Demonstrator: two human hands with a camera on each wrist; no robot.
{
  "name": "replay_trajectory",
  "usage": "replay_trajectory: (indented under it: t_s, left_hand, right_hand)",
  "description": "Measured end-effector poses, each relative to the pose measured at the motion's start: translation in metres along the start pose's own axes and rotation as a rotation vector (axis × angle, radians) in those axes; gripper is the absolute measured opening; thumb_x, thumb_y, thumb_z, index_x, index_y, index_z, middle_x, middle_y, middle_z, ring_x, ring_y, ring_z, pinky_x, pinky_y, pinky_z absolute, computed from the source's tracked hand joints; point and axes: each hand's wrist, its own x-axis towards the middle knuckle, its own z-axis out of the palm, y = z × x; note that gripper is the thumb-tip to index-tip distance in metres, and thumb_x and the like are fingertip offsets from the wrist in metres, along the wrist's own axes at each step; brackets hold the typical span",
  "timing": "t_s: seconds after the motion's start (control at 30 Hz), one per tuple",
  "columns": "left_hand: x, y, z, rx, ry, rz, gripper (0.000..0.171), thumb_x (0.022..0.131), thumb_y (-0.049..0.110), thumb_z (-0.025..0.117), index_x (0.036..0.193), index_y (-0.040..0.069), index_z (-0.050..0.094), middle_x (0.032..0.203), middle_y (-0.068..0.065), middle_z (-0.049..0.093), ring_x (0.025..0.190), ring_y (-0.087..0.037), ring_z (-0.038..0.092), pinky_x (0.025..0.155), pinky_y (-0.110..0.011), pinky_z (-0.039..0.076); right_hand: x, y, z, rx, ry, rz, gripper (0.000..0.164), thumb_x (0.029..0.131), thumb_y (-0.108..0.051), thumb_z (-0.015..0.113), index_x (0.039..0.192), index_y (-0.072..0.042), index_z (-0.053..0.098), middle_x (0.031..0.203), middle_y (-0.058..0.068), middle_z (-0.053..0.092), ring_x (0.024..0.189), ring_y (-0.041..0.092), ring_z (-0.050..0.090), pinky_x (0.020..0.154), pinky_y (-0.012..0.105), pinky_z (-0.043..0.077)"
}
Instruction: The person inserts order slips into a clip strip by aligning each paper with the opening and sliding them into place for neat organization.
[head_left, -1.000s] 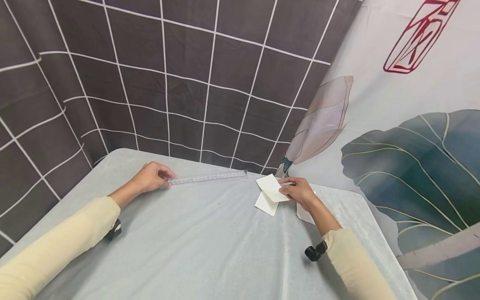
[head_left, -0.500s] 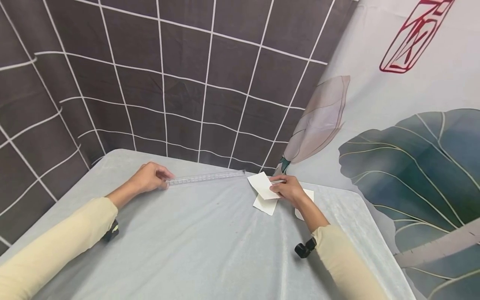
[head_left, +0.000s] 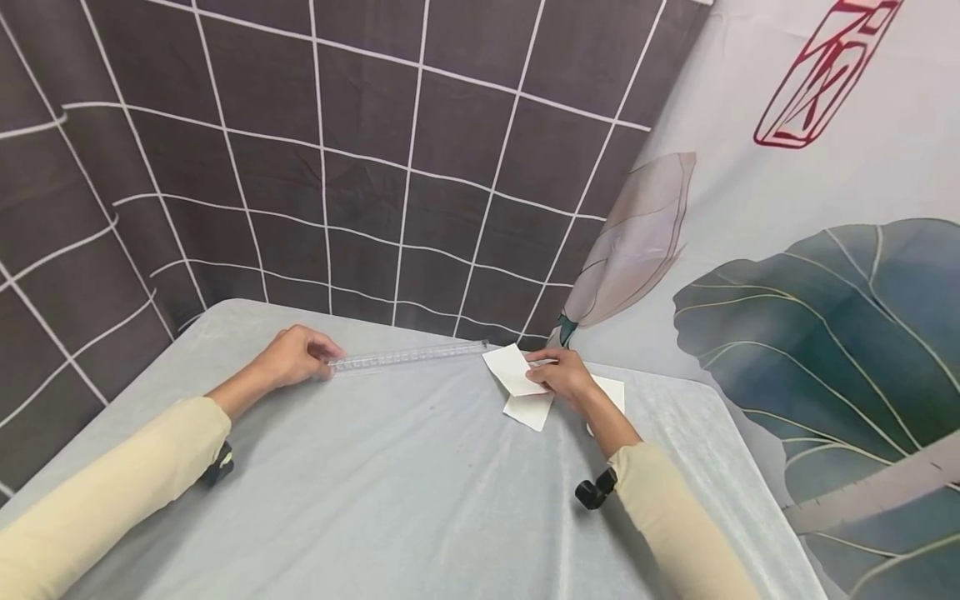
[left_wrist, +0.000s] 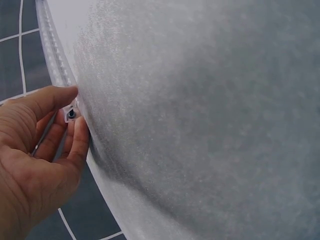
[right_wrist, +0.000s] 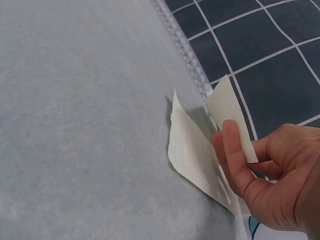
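So, card (head_left: 513, 370) in right grip (head_left: 564, 375) (left grip (head_left: 295, 356) holds clear tube (head_left: 408, 357) by end).

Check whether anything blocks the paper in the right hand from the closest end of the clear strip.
Nothing visible does. In the head view, the held paper appears beside that end of the clear strip; whether they touch is unclear. The lower paper lies on the near side, out of the way.
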Motion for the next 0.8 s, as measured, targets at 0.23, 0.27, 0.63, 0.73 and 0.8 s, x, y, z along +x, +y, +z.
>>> replay_trajectory:
  t_s: [0.23,0.27,0.63,0.73,0.8]
  left_hand:
    - [-0.001,0.000,0.000,-0.015,-0.003,-0.008,0.033,0.079,-0.002,0.086,0.112,0.001,0.087,0.109,-0.020,0.086,0.095,-0.025,0.075,0.083,-0.033,0.053]
    - [-0.001,0.000,0.000,-0.017,-0.003,-0.010,0.033,0.079,-0.002,0.086,0.112,0.001,0.087,0.109,-0.020,0.086,0.095,-0.025,0.075,0.083,-0.033,0.053]
    - [-0.001,0.001,-0.002,0.001,-0.003,-0.018,0.034,0.080,0.000,0.086,0.114,0.001,0.087,0.111,-0.021,0.086,0.097,-0.027,0.076,0.083,-0.033,0.053]
    - [0.000,0.001,-0.002,-0.003,-0.005,-0.010,0.034,0.080,-0.001,0.087,0.114,0.000,0.086,0.110,-0.021,0.086,0.095,-0.025,0.075,0.082,-0.033,0.053]
    - [0.000,0.001,0.000,-0.008,-0.009,-0.006,0.035,0.080,-0.001,0.087,0.114,-0.001,0.086,0.110,-0.021,0.086,0.094,-0.024,0.075,0.082,-0.033,0.054]
  right_hand:
    - [0.005,-0.006,0.006,-0.015,0.005,0.023,0.044,0.098,-0.004,0.079,0.140,0.004,0.074,0.092,-0.002,0.071,0.075,0.006,0.057,0.066,0.020,0.046]
    - [0.006,-0.006,0.007,-0.016,0.005,0.023,0.043,0.097,-0.004,0.079,0.140,0.003,0.074,0.093,-0.002,0.072,0.076,0.006,0.058,0.067,0.019,0.047]
    - [0.015,-0.012,0.019,-0.015,-0.004,0.019,0.039,0.098,-0.002,0.079,0.136,0.007,0.075,0.089,-0.002,0.066,0.074,0.008,0.054,0.066,0.020,0.046]
    - [0.016,-0.012,0.021,-0.003,-0.011,0.026,0.039,0.098,-0.002,0.079,0.136,0.007,0.075,0.093,0.000,0.068,0.075,0.008,0.055,0.068,0.020,0.047]
    - [0.016,-0.011,0.021,0.007,-0.015,0.027,0.040,0.097,-0.001,0.079,0.136,0.008,0.074,0.095,0.000,0.069,0.076,0.008,0.056,0.068,0.020,0.048]
